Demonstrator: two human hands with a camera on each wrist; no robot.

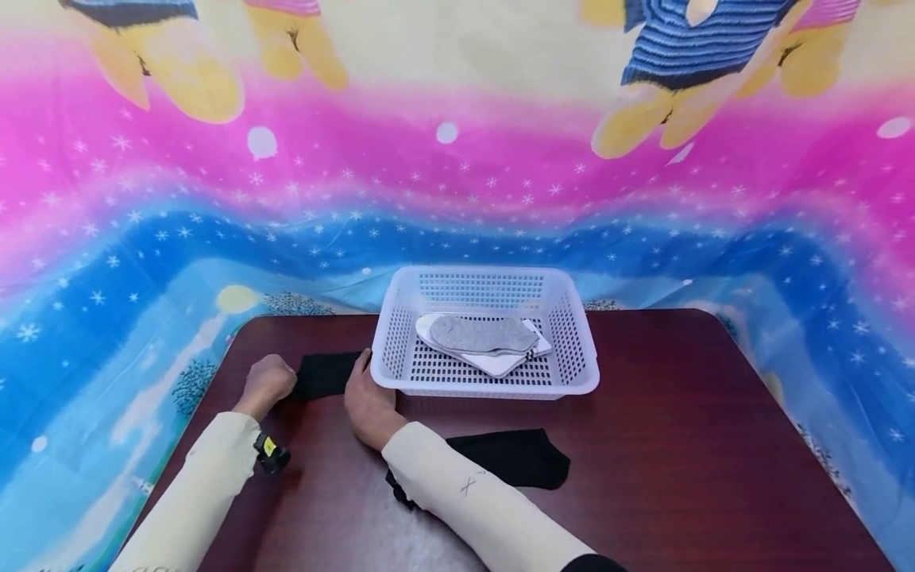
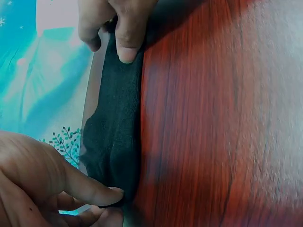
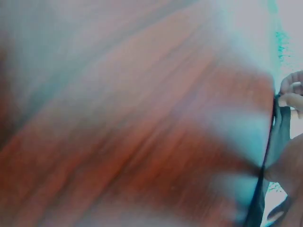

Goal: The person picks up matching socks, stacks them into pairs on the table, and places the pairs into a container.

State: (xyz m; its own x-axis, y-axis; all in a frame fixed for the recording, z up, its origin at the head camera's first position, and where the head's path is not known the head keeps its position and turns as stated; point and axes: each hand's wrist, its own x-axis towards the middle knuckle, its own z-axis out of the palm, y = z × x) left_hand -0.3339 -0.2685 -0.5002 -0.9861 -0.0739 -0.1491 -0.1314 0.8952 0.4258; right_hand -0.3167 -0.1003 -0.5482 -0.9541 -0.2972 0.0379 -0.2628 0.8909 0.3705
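Note:
A black sock [image 1: 325,375] lies stretched flat on the table, left of the basket. My left hand [image 1: 270,383] pinches its left end; the left wrist view shows thumb and fingers on the sock's edge [image 2: 116,118]. At its other end, my right hand [image 1: 372,409] grips the fabric, thumb on top, close against the basket's front left corner. In the right wrist view the right hand [image 3: 289,163] appears only at the edge, blurred. Another black sock [image 1: 515,457] lies partly hidden beneath my right forearm.
A white perforated basket [image 1: 493,389] stands at the table's back middle. Inside it, a grey sock [image 1: 482,334] rests on white socks [image 1: 493,365]. The dark red table [image 1: 679,445] meets a colourful printed cloth [image 1: 457,183] behind and at the sides.

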